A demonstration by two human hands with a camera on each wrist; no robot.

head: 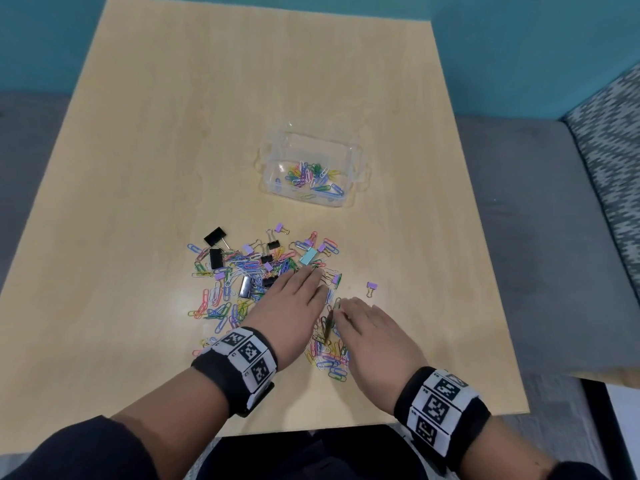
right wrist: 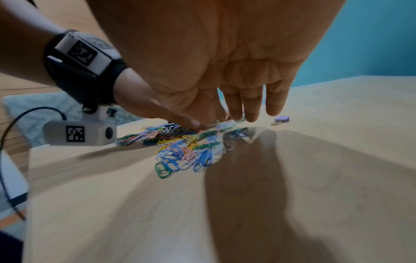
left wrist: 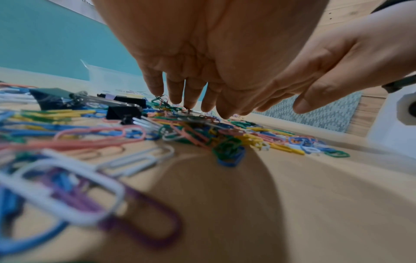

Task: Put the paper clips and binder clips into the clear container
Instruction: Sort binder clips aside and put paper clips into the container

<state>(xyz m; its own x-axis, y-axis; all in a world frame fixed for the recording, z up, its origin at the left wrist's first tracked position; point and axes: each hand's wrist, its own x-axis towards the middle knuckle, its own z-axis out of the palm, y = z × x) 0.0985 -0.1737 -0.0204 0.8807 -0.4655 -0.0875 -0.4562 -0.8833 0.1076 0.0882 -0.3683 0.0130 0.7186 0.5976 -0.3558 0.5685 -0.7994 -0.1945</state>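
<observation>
The clear container [head: 275,188] stands at mid table with several coloured paper clips [head: 311,176] in it. Nearer me lies a spread pile of paper clips [head: 221,299] mixed with black binder clips [head: 215,236], purple ones and a light blue binder clip [head: 308,256]. My left hand [head: 311,282] lies flat over the pile's right part, fingers [left wrist: 191,96] straight and tips down on the clips. My right hand [head: 346,313] sits just right of it, fingers [right wrist: 249,110] extended, touching clips [right wrist: 186,153] between the two hands. Neither hand holds anything.
One purple binder clip [head: 371,288] lies apart to the right of the pile. The wooden table [head: 173,133] ends close behind my wrists. A grey bench and patterned cushion [head: 609,140] flank the table on the right, a teal wall behind.
</observation>
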